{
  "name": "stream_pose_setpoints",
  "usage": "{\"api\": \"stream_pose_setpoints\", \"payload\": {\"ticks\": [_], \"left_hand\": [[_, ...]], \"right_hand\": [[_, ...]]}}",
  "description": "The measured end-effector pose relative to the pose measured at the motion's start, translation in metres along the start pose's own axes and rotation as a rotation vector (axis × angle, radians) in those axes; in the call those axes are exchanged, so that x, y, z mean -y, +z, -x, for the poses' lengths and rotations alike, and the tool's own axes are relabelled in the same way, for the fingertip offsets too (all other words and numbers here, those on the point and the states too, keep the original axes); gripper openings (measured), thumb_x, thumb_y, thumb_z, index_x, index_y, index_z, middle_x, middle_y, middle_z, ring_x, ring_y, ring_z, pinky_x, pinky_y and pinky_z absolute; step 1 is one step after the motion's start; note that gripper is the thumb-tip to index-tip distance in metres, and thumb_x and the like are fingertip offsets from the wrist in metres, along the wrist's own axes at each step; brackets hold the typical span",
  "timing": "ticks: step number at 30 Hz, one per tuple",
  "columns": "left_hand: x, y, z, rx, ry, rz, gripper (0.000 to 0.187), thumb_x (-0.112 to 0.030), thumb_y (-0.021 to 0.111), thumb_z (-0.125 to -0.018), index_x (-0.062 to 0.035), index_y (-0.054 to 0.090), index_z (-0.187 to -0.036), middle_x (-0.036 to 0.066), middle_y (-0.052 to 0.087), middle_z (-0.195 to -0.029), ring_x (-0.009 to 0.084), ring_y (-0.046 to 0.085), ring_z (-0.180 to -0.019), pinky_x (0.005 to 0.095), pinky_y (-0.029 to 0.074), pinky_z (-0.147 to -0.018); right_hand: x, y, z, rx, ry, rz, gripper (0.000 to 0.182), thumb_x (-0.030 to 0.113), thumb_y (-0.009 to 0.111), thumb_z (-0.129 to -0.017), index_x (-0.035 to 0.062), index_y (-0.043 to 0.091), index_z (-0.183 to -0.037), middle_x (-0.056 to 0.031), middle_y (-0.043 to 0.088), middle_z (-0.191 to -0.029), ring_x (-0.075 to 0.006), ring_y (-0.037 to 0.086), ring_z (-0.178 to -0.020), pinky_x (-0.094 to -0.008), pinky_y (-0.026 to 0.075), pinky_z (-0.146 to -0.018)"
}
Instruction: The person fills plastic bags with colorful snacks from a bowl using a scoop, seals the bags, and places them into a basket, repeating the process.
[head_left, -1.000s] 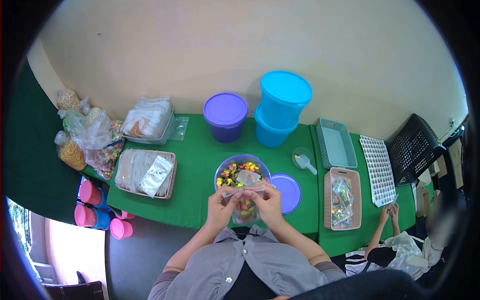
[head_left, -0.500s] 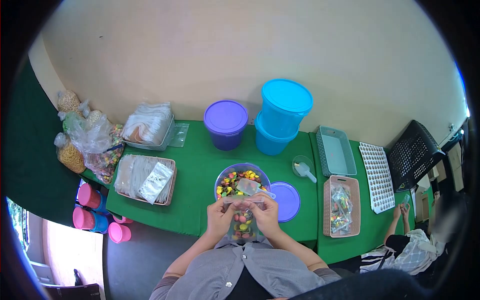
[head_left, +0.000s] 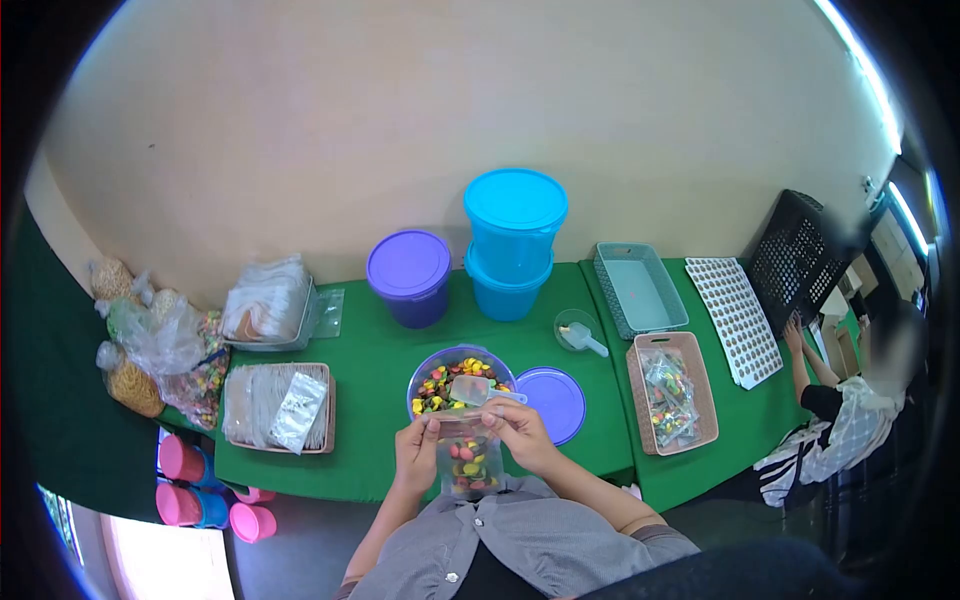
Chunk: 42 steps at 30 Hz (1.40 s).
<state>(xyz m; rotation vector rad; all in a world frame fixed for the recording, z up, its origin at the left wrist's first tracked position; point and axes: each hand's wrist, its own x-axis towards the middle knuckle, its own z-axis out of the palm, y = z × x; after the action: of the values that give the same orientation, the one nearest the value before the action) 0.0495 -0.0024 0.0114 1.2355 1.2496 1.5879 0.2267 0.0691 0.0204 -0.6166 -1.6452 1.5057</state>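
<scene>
A clear plastic pouch [head_left: 469, 466], part filled with red, yellow, green and dark candies, hangs upright in front of my body. My left hand [head_left: 417, 450] pinches its top left corner. At the top right, my right hand [head_left: 520, 436] grips the same edge between thumb and fingers. Just beyond them stands a purple tub [head_left: 411, 388] of the same coloured candies, its near side hidden by the pouch and hands. A clear scoop [head_left: 474, 389] lies on the candies, handle pointing right. The purple lid [head_left: 557, 405] rests flat beside the tub.
Baskets of empty pouches [head_left: 326, 432] sit left. Behind are a lidded purple bucket [head_left: 409, 268] and stacked blue buckets [head_left: 514, 220]. A small bowl with a scoop [head_left: 587, 340], a pink basket [head_left: 706, 400] of filled pouches and another person [head_left: 850, 430] are right.
My hands have moved apart along the pouch's top edge, which is now stretched between them. The view has shifted, and the other person's hands have moved towards the black crate.
</scene>
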Motion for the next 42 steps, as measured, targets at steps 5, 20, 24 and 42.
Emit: {"api": "stream_pose_setpoints", "payload": {"ticks": [5,20,24,42], "left_hand": [[-0.003,0.009,-0.009,-0.028,0.116,0.101,0.040,-0.023,0.047,-0.101,0.0025,0.045,-0.131,0.016,0.059,-0.124,0.0243,0.061,-0.110,0.0350,0.046,-0.096],[0.017,0.044,0.011,0.030,-0.002,0.148,0.024,-0.014,0.061,-0.095,0.0051,0.066,-0.108,0.008,0.070,-0.101,0.0145,0.065,-0.089,0.0278,0.049,-0.083],[0.019,0.049,0.011,0.151,0.014,0.106,0.035,-0.022,0.052,-0.099,0.0051,0.061,-0.119,0.013,0.068,-0.111,0.0186,0.064,-0.099,0.0308,0.048,-0.089],[0.039,0.029,-0.028,0.176,-0.096,-0.017,0.040,-0.024,0.038,-0.104,0.0053,0.058,-0.121,0.016,0.070,-0.099,0.0203,0.066,-0.092,0.0333,0.049,-0.088]], "right_hand": [[-0.001,-0.015,0.002,-0.336,0.002,-0.044,0.028,0.020,0.058,-0.095,0.0029,0.066,-0.116,-0.0096,0.062,-0.104,-0.0153,0.057,-0.096,-0.0304,0.043,-0.086],[0.000,0.003,0.015,-0.363,-0.104,0.185,0.020,0.015,0.072,-0.083,0.0028,0.070,-0.099,-0.0080,0.057,-0.107,-0.0214,0.051,-0.105,-0.0357,0.040,-0.094],[0.000,-0.011,0.025,-0.418,-0.046,0.182,0.017,0.016,0.063,-0.091,0.0009,0.070,-0.093,-0.0071,0.063,-0.095,-0.0192,0.055,-0.099,-0.0358,0.039,-0.092],[-0.109,-0.282,0.167,-1.255,0.314,1.134,0.045,0.022,0.048,-0.098,0.0029,0.046,-0.138,-0.0240,0.044,-0.141,-0.0418,0.040,-0.130,-0.0478,0.034,-0.105]]}}
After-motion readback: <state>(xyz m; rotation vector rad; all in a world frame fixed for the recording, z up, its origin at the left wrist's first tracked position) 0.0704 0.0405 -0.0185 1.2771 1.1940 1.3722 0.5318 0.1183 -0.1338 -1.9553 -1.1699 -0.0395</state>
